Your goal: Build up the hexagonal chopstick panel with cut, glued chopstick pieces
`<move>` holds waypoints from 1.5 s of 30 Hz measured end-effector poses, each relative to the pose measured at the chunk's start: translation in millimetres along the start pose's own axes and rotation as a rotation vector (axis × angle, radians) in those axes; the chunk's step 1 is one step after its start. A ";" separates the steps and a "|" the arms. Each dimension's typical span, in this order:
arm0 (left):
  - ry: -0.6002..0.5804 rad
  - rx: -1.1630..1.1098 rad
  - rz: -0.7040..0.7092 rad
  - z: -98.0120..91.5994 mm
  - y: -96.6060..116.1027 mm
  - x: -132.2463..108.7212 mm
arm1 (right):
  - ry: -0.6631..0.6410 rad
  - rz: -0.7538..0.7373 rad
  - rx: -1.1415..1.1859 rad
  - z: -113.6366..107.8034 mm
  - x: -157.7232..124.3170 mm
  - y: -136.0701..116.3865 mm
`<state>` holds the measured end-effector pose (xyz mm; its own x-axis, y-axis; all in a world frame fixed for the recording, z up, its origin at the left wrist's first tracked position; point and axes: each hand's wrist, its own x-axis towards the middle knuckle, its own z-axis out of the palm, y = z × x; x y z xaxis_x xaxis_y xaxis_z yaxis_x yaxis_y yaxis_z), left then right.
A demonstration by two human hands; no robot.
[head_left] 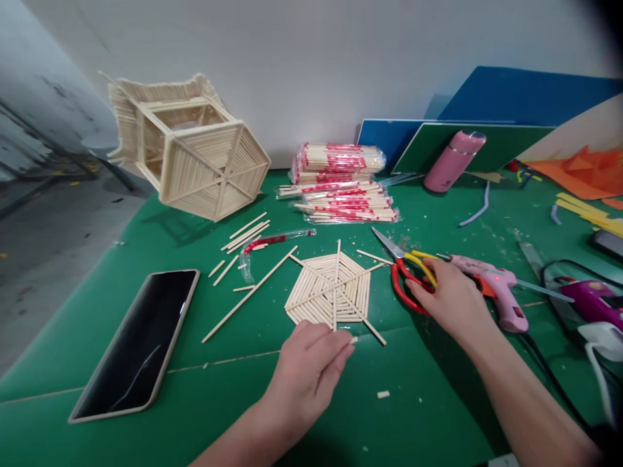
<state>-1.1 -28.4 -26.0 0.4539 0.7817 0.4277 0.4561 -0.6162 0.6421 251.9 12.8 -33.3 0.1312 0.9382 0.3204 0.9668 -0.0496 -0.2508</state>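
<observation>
This looks like a small craft workshop, or a craft corner in some plainer room — which of the two is hard to say. Handwork covers the green counter (pixel 233 402): scissors (pixel 401 261), a pink glue gun (pixel 502 283), wrapped bundles of sticks (pixel 341 201), loose sticks (pixel 249 235) and a six-sided stick panel (pixel 311 285). A stick model (pixel 221 159) sits toward the back — beside a pale wall (pixel 292 58). Coloured boards (pixel 530 97), orange paper (pixel 579 168) and a scuffed grey floor (pixel 53 240) suit such a workroom.
</observation>
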 end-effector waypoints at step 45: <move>-0.097 0.335 0.048 3.2 -17.5 -2.5 | -0.473 -0.480 0.304 -9.0 -26.1 -65.0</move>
<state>-7.8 -19.9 -40.4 0.5442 0.7485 0.3790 0.6509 -0.6617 0.3721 187.6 -11.5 -17.2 -0.4658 0.8837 0.0472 0.7817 0.4358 -0.4461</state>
